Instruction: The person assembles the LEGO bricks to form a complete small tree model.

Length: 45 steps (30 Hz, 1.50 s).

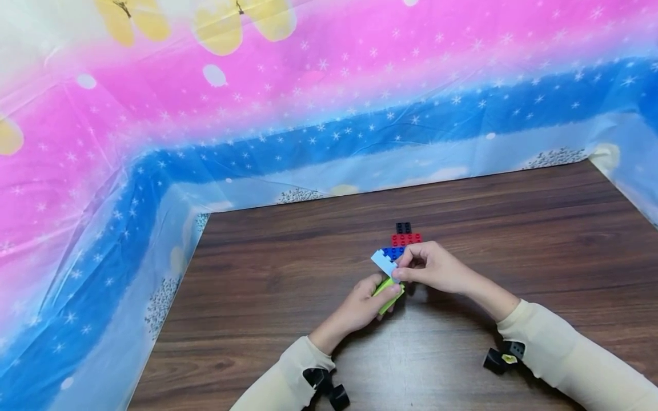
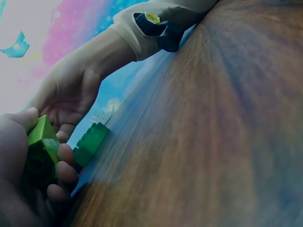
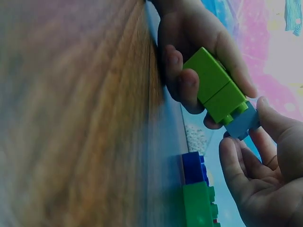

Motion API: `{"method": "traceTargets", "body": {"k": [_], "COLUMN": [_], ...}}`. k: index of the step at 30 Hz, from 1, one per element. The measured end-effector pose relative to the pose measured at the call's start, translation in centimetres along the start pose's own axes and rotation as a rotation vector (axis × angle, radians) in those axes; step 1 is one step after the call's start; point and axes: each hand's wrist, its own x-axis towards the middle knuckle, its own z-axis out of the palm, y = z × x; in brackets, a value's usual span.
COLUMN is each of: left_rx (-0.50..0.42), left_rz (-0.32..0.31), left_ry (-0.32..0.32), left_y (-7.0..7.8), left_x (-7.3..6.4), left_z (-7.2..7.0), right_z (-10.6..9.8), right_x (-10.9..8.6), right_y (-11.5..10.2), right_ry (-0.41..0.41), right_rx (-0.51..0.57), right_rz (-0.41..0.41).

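Lime-green bricks [image 3: 213, 84], smooth-sided and studded at one end, sit in the curled fingers of the left hand [image 1: 362, 305]. At their twelve o'clock in the head view, the right hand [image 1: 437, 268] pinches a light-blue brick [image 1: 382, 262]; blue brick [image 1: 393, 252], red brick [image 1: 407, 239] and black brick [image 1: 403, 228] lie beyond.

Seven toy bricks [image 1: 406, 240] in six colours

Five colours come singly: one black brick [image 1: 404, 228], one red brick [image 1: 414, 237], one blue brick [image 1: 393, 253], one dark green brick [image 2: 92, 144] and one light blue brick [image 1: 382, 262]. The sixth colour counts double, going by the seam in the right wrist view: two lime bricks [image 3: 225, 105]. There are two hands, one left hand [image 1: 364, 305] and one right hand [image 1: 438, 267]; two sleeves [image 1: 565, 345]; two black wrist cameras [image 1: 497, 361]; one table [image 1: 267, 257]; and one patterned cloth [image 1: 308, 103], as far as shows.
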Motion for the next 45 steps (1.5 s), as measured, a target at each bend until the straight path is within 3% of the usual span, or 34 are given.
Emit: {"method": "traceTargets", "body": {"k": [8,15,21,26,31,38,45], "left_rx": [-0.023,-0.036,-0.03,-0.027,-0.03,-0.041,-0.042], "left_rz": [-0.028,-0.021,-0.037,-0.051,-0.06,-0.066,-0.062], "left_ry": [0.041,0.047,0.085,0.108,0.114,0.123,0.118], "left_y": [-0.2,-0.1,-0.1,-0.1,-0.1,-0.2,0.0], "left_x": [0.2,0.0,0.1,0.1,0.1,0.0,0.1], "left_z": [0.1,0.0,0.1,0.1,0.1,0.2,0.1], "right_z": [-0.5,-2.4,-4.0,-4.6,-4.4,-3.7,-3.2], "right_x": [0.1,-0.2,-0.6,-0.9,-1.0,-0.9,-0.8], "right_y": [-0.5,-1.1,-2.1,-2.6,-2.3,-1.8,-2.2], "right_ry": [-0.03,-0.028,-0.006,-0.081,-0.162,-0.208,-0.28], "right_rx": [-0.107,-0.224,-0.51,-0.706,-0.744,-0.792,-0.742], "right_rz": [0.004,-0.081,-0.138,-0.089,-0.036,0.028,0.097]}}
